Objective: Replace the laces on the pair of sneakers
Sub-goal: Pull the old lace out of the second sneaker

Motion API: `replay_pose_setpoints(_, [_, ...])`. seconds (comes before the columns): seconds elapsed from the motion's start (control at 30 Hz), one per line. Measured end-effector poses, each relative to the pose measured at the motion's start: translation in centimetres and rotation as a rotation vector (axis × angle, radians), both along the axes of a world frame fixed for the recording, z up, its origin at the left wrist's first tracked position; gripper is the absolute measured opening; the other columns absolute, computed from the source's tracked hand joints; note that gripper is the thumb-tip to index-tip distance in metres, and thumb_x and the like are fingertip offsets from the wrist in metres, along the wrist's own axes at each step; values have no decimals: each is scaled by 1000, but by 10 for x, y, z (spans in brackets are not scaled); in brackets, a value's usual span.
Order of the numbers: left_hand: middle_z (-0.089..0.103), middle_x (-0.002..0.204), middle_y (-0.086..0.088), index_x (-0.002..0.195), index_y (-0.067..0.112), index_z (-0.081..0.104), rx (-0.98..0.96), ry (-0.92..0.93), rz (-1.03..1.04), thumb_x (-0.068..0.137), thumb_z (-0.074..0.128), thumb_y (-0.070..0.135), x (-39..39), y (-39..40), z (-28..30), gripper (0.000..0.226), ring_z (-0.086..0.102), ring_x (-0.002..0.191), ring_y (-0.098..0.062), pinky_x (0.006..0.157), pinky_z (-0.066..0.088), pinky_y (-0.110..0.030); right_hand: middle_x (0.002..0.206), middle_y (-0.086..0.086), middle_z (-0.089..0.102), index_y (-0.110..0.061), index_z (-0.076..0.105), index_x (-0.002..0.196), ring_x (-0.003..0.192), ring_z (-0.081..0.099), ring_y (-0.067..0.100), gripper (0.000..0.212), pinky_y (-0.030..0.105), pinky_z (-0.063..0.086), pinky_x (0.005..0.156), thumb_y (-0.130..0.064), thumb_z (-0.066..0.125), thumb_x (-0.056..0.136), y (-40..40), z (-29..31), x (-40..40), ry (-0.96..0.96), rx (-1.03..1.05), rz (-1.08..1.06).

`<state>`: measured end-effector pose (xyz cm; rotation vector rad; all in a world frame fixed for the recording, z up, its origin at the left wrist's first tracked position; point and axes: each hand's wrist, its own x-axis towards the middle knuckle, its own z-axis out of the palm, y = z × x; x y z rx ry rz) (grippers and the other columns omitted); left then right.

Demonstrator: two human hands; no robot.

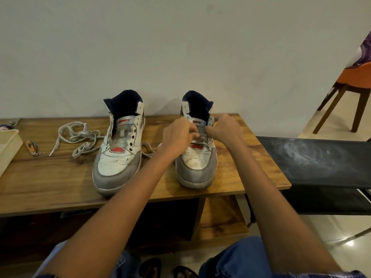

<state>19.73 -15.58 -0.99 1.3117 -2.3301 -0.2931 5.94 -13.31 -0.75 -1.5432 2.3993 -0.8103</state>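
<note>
Both hands (178, 135) hide the right sneaker's (197, 157) lacing.

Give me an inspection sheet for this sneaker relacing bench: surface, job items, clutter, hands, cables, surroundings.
Surface: wooden table, against the wall.
Job's things: left sneaker unlaced; right sneaker partly laced; loose lace coiled beside the left sneaker.
Clutter: cream tray at the left edge; keychain next to it.
Grippers: left hand and right hand both pinch the lace at the right sneaker's eyelets.
Cables: nothing seen.
Surroundings: black panel on the right; orange chair behind.
</note>
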Motion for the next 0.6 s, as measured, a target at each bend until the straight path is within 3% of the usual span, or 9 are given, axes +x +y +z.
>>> replay_pose_setpoints(0.1, [52, 91, 4, 93, 17, 71, -73, 263, 3, 91, 58, 21, -6, 4, -4, 15, 48, 82, -11, 59, 37, -16, 75, 4, 61, -10, 63, 82, 70, 56, 22, 17, 26, 38, 56, -25, 61, 75, 1, 0, -1, -19, -1, 8])
replay_pose_setpoints(0.23, [51, 102, -5, 94, 11, 55, -55, 1072, 312, 99, 37, 10, 11, -11, 32, 19, 46, 87, -10, 73, 42, -14, 65, 1, 53, -8, 59, 73, 60, 48, 17, 16, 22, 34, 50, -23, 61, 77, 3, 3, -3, -6, 11, -7])
replay_pose_setpoints(0.27, [51, 100, -8, 94, 9, 55, -109, 1141, 346, 100, 35, 11, 22, -20, 40, 21, 47, 87, -11, 72, 41, -13, 63, 0, 51, -11, 55, 69, 59, 46, 17, 15, 22, 32, 49, -22, 61, 77, 4, 3, -3, 6, 12, -12])
replay_pose_setpoints(0.33, [55, 99, -11, 97, 4, 60, -101, 956, 369, 100, 35, 13, 35, -28, 40, 27, 48, 81, -12, 68, 41, -18, 61, -1, 47, -15, 46, 63, 58, 45, 17, 21, 22, 29, 47, -20, 60, 78, 5, 4, -1, 30, 5, -11])
replay_pose_setpoints(0.37, [58, 95, -9, 100, 3, 62, -7, 801, 357, 100, 36, 15, 35, -26, 32, 29, 49, 73, -11, 61, 39, -20, 60, -1, 46, -16, 44, 62, 59, 45, 17, 24, 22, 28, 47, -20, 60, 79, 6, 5, 1, 43, 4, -13])
replay_pose_setpoints(0.43, [59, 87, -3, 114, 4, 60, 334, 506, 238, 99, 41, 18, 30, -17, 14, 28, 46, 58, -8, 50, 35, -18, 60, -2, 45, -16, 43, 63, 62, 46, 19, 24, 22, 28, 47, -20, 60, 79, 6, 6, 2, 48, 10, -16])
replay_pose_setpoints(0.47, [61, 96, -4, 124, 6, 55, 476, 361, 170, 98, 45, 18, 27, -13, 8, 30, 50, 63, -9, 53, 38, -18, 60, -2, 45, -15, 45, 65, 63, 47, 20, 21, 22, 28, 47, -20, 60, 80, 6, 6, 2, 46, 14, -15])
replay_pose_setpoints(0.53, [50, 132, -9, 140, 11, 37, 535, 99, 109, 96, 50, 18, 23, -14, 0, 47, 55, 105, -20, 83, 46, -28, 63, -1, 47, -11, 54, 75, 69, 50, 23, 13, 23, 29, 48, -22, 59, 82, 9, 8, 5, 66, 8, -23])
replay_pose_setpoints(0.6, [34, 146, -11, 143, 19, 35, 368, 25, 182, 95, 49, 17, 20, -16, 5, 50, 31, 133, -29, 106, 31, -40, 76, 4, 57, -7, 62, 91, 77, 54, 25, 19, 25, 34, 57, -26, 57, 88, 12, 14, 10, 152, -58, -56])
